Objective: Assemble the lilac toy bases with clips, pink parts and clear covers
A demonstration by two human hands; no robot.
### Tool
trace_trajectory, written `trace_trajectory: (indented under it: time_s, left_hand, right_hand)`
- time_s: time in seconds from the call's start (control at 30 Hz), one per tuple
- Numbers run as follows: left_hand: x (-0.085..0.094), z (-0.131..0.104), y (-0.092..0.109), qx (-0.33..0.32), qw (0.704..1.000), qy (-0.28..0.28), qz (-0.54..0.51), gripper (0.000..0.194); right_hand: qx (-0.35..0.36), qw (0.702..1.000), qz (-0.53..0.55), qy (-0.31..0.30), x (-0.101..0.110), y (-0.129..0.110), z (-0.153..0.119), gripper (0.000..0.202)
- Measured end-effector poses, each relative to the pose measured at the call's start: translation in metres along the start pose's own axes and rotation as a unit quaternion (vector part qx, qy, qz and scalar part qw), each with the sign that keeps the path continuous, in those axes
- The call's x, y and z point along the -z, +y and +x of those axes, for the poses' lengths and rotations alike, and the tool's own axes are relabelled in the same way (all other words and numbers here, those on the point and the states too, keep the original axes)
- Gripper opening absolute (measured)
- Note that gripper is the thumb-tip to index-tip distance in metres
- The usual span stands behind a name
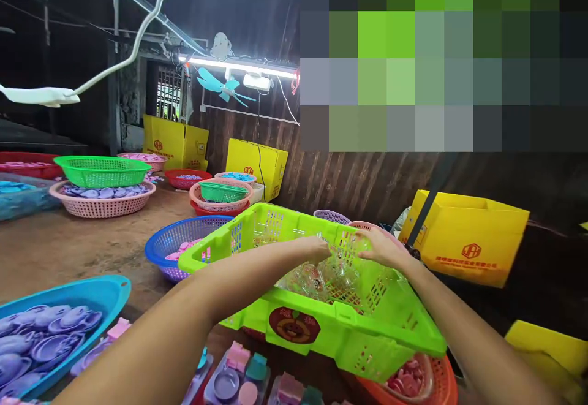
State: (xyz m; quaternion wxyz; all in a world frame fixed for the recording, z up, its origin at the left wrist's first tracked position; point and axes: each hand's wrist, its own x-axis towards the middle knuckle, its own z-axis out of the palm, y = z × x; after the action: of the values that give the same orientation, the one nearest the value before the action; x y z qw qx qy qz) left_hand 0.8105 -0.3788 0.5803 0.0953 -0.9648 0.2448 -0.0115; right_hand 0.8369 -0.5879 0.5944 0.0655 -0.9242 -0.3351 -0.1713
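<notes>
The left hand [321, 247] reaches into the green crate [303, 322], over clear plastic pieces [321, 279]; whether its fingers hold one, I cannot tell. The right hand [379, 246] is at the crate's far side, fingers spread apart. The plastic pieces lie inside the crate, which stands just beside a blue basket [158, 250] of pink parts [184, 250].

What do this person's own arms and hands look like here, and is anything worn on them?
The left hand and right hand show no gloves. The left forearm and right forearm are bare, with no sleeve, watch, band, cable or marking in sight. The left fingers are too unclear to rule out a ring.
</notes>
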Motion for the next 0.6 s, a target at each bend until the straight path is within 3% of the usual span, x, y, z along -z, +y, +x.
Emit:
trace_trajectory:
  time_s: [0.13, 0.23, 0.3, 0.37, 0.47, 0.53, 0.6]
  left_hand:
    - [-0.01, -0.012, -0.003, 0.025, 0.996, 0.081, -0.025, 0.014]
    - [0.001, -0.024, -0.004, 0.054, 0.986, 0.151, -0.04, 0.024]
    - [0.018, -0.031, -0.004, 0.073, 0.975, 0.204, -0.053, 0.027]
    - [0.041, -0.038, -0.002, 0.096, 0.958, 0.26, -0.07, 0.028]
    - [0.073, -0.054, 0.007, 0.133, 0.93, 0.322, -0.116, 0.034]
    - [0.084, -0.072, 0.024, 0.129, 0.902, 0.352, -0.216, 0.039]
    - [0.079, -0.096, 0.052, 0.092, 0.869, 0.337, -0.351, 0.037]
  right_hand:
    - [-0.075, 0.98, 0.087, 0.159, 0.034, 0.01, -0.052, 0.056]
    - [-0.11, 0.939, 0.266, 0.186, 0.056, 0.006, -0.112, 0.055]
    - [-0.152, 0.879, 0.417, 0.174, 0.064, 0.0, -0.156, 0.057]
    - [-0.2, 0.8, 0.544, 0.155, 0.066, -0.005, -0.199, 0.057]
    - [-0.256, 0.699, 0.656, 0.126, 0.061, -0.003, -0.253, 0.047]
    - [-0.284, 0.65, 0.693, 0.125, 0.055, 0.001, -0.28, 0.038]
    - [-0.302, 0.604, 0.726, 0.128, 0.047, 0.002, -0.298, 0.032]
